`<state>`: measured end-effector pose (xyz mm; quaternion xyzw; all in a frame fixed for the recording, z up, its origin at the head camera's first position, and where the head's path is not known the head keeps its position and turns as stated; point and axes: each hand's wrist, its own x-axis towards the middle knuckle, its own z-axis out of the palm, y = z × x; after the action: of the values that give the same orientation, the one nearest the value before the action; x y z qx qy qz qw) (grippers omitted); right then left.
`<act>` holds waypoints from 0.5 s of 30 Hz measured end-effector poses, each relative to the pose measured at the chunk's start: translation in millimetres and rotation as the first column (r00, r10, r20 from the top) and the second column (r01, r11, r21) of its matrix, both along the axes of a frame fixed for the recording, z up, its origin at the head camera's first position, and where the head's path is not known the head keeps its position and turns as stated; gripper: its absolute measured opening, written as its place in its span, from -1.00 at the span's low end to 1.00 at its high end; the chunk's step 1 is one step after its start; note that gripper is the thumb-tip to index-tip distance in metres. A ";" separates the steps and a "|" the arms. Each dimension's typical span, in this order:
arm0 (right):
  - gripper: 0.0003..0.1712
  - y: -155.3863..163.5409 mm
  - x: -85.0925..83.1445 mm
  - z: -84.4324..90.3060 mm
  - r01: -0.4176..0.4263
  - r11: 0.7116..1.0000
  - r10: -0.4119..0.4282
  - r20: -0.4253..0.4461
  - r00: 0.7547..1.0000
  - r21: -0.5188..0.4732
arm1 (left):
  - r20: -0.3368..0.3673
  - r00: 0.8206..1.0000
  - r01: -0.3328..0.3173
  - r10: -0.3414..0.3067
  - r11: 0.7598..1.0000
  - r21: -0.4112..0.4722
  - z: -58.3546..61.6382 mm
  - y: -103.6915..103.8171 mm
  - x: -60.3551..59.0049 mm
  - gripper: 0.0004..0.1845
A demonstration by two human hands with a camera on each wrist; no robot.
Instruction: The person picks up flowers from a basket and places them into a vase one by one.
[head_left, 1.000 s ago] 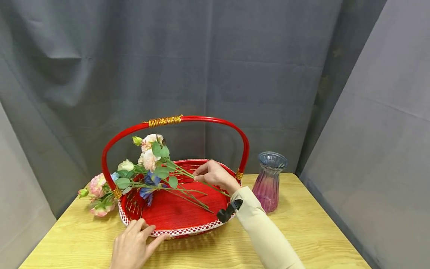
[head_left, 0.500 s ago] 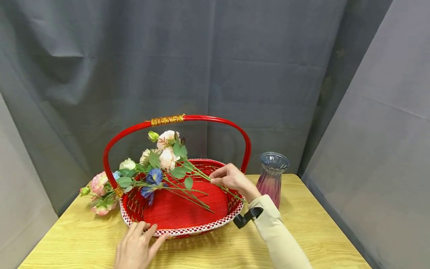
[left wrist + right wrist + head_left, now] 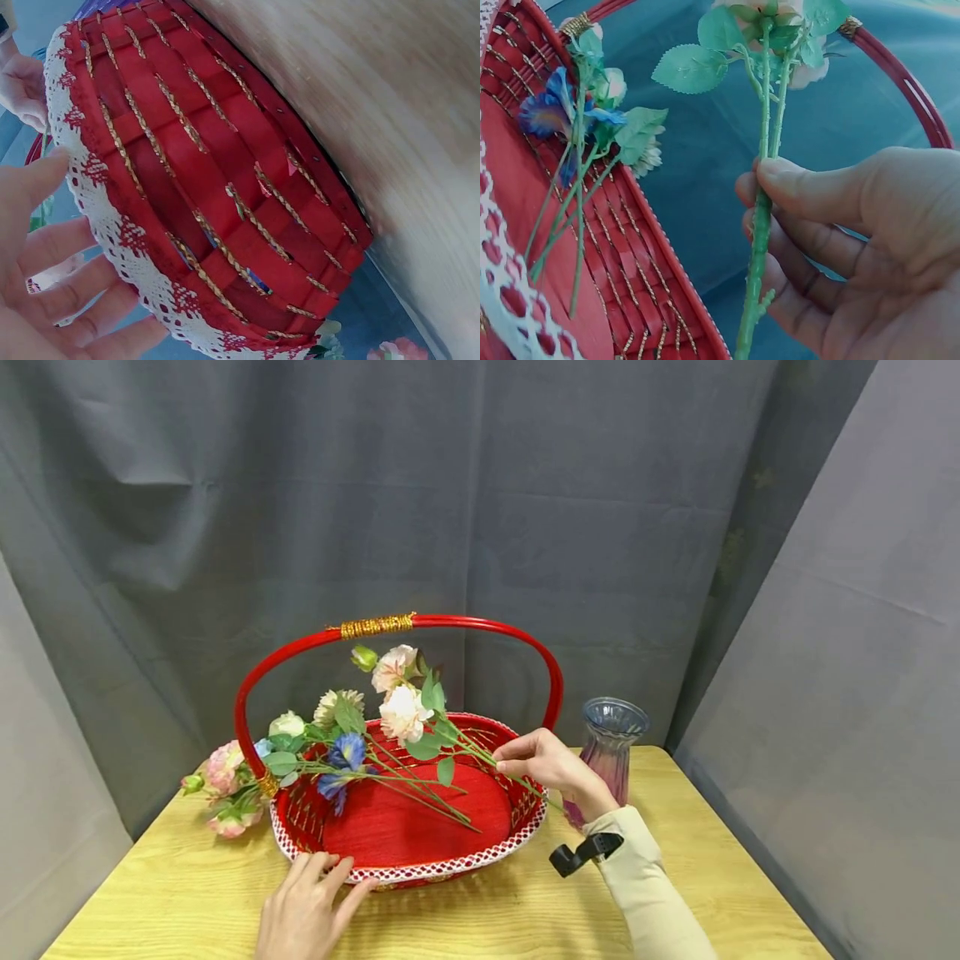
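Head view: right grip pinches flower stem, blooms up-left; glass vase just right; left grip spread on basket rim.

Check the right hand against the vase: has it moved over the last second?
Yes. The right hand, pinching a flower stem, has moved rightward from mid-basket toward the vase, now nearly touching it in the head view.

The head view looks forward and down at the whole red basket from its near side. The left wrist view sits close against the basket's woven outer wall, while the right wrist view looks close across its far rim and handle.
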<state>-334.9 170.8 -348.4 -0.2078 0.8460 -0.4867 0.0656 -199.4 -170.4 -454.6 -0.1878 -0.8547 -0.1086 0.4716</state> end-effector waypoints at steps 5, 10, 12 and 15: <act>-0.77 17.6 3.0 0.6 0.019 0.999 -0.018 0.009 1.000 -0.031 | 0.007 1.000 -0.019 0.019 1.000 -0.006 0.7 0.6 -1.2 -0.25; -0.75 38.6 7.1 -1.0 0.004 0.996 -0.005 -0.007 1.000 -0.092 | 0.001 1.000 -0.016 0.016 1.000 -0.003 0.8 0.0 -2.0 -0.29; -0.73 46.3 9.0 -0.9 0.000 0.994 -0.001 -0.010 1.000 -0.114 | -0.008 1.000 -0.013 0.013 1.000 -0.001 0.5 -0.3 -2.0 -0.31; -0.71 55.7 11.7 2.1 0.025 0.989 -0.025 0.005 1.000 -0.145 | -0.020 1.000 -0.011 0.011 1.000 -0.002 0.2 -0.4 -2.0 -0.31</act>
<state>-323.3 226.5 -346.3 -0.2006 0.8107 -0.5482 0.0453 -201.4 -170.8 -454.4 -0.1846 -0.8511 -0.1035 0.4804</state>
